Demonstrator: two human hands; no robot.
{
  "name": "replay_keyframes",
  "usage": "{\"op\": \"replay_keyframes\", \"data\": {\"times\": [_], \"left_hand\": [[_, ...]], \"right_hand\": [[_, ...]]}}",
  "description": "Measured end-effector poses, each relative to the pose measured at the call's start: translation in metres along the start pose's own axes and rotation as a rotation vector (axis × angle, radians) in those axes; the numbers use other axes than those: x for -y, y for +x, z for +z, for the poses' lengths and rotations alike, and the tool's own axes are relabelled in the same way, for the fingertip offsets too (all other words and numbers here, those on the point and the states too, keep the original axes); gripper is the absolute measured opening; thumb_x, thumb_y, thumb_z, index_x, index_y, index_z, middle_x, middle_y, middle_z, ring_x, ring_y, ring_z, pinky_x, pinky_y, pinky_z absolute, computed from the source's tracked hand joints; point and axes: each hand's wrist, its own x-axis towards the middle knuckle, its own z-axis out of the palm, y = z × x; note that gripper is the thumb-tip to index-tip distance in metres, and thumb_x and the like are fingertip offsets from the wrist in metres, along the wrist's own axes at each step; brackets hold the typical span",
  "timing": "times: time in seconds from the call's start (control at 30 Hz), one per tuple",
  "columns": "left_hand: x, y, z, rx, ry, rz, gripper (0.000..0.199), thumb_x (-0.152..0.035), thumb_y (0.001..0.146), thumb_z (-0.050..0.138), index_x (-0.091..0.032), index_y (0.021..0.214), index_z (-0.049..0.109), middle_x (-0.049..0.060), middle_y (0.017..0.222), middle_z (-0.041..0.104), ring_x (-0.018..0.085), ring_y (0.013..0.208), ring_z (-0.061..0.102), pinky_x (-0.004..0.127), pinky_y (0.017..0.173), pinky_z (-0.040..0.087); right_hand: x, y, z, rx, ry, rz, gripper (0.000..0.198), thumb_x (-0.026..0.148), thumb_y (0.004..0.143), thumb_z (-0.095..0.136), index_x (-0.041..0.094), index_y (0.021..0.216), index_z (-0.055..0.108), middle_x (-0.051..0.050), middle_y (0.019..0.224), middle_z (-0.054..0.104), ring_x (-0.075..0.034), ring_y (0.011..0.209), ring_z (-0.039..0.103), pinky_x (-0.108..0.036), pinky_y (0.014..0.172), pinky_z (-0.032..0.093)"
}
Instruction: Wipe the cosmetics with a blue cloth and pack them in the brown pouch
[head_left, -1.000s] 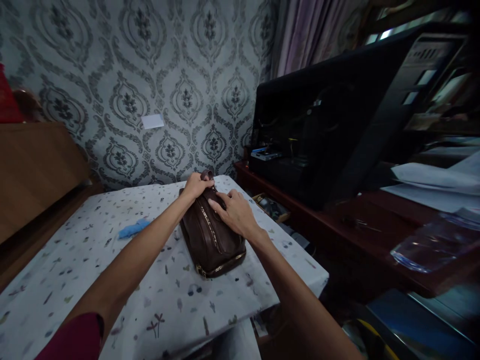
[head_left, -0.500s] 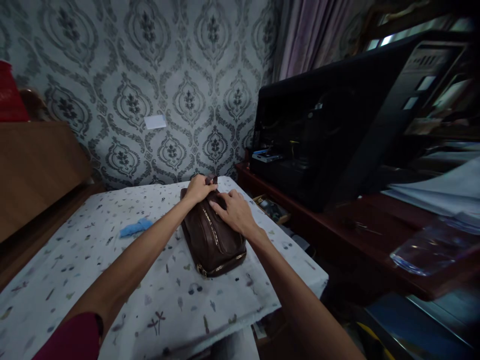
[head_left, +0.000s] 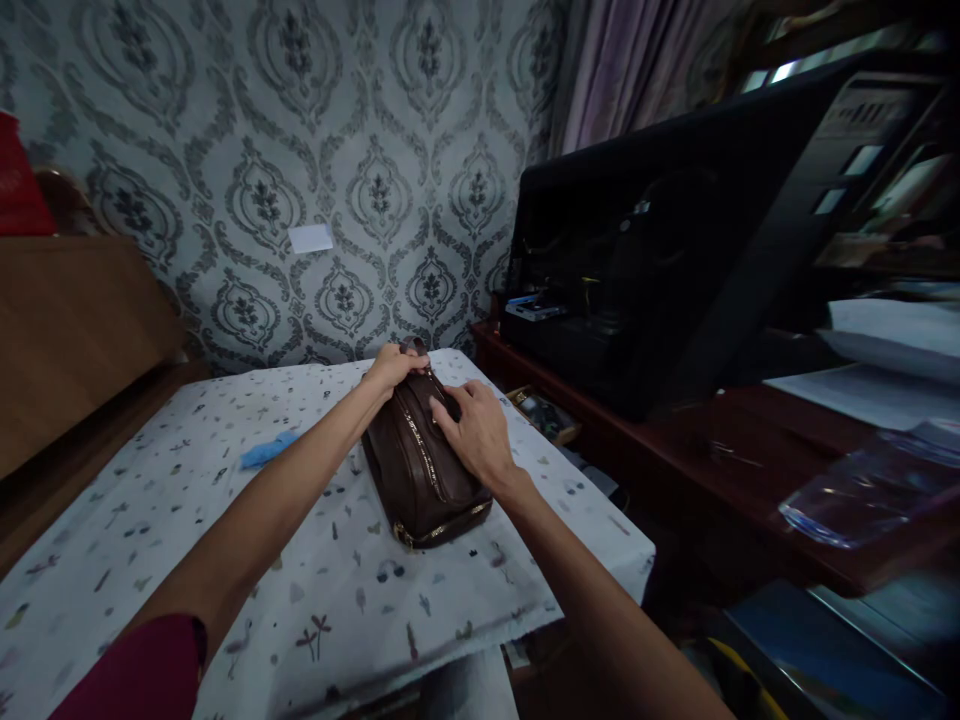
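A dark brown leather bag (head_left: 409, 475) with gold zippers lies on a white patterned cloth, its zipped end towards me. At its far end, my left hand (head_left: 397, 365) has its fingers closed on the bag's short strap (head_left: 415, 346). Resting on the right part of the bag's top is my right hand (head_left: 478, 432), thumb and fingers apart; the fingertips on the far side are partly hidden. To the left of the bag sits a crumpled blue cloth (head_left: 268, 450), partly behind my left forearm.
The printed cloth (head_left: 360, 610) covers a table against a wallpapered wall. A wooden cabinet (head_left: 75, 340) stands at the left. On the right, a dark red desk (head_left: 750, 480) carries a black computer case (head_left: 675, 240), papers (head_left: 862, 395) and a clear plastic bag (head_left: 855, 490).
My left hand has shifted slightly away from me and left along the strap end. My right hand has moved slightly right, its thumb drawing back across the bag's top. The bag stays in place.
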Motion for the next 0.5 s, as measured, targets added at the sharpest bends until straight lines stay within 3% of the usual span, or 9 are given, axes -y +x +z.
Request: {"op": "replay_keyframes", "data": {"times": [0.17, 0.4, 0.5], "left_hand": [[0.006, 0.004, -0.001, 0.003, -0.017, 0.006, 0.028, -0.036, 0.064, 0.076, -0.018, 0.051, 0.058, 0.001, 0.054, 0.056, 0.016, 0.061, 0.051, 0.031, 0.071, 0.041], [0.008, 0.003, -0.001, 0.028, -0.052, 0.011, 0.026, -0.035, 0.063, 0.076, -0.018, 0.052, 0.059, 0.0, 0.054, 0.058, 0.016, 0.061, 0.051, 0.03, 0.069, 0.042], [0.008, 0.001, -0.001, 0.027, -0.068, 0.007, 0.025, -0.033, 0.064, 0.075, -0.018, 0.052, 0.059, 0.001, 0.057, 0.06, 0.016, 0.062, 0.053, 0.029, 0.069, 0.043]], "right_hand": [[-0.007, -0.02, 0.006, -0.164, 0.069, -0.005, 0.021, 0.033, 0.096, 0.054, 0.018, 0.1, 0.068, -0.011, 0.1, 0.063, -0.026, 0.094, 0.057, -0.038, 0.084, 0.045], [0.012, -0.02, -0.005, 0.075, -0.107, 0.065, 0.033, 0.033, 0.101, 0.042, 0.014, 0.098, 0.068, -0.018, 0.119, 0.062, -0.033, 0.11, 0.056, -0.047, 0.089, 0.044], [0.006, -0.017, 0.0, 0.109, 0.015, 0.109, 0.033, 0.035, 0.101, 0.041, 0.016, 0.095, 0.067, -0.018, 0.127, 0.059, -0.033, 0.113, 0.056, -0.046, 0.089, 0.045]]}}
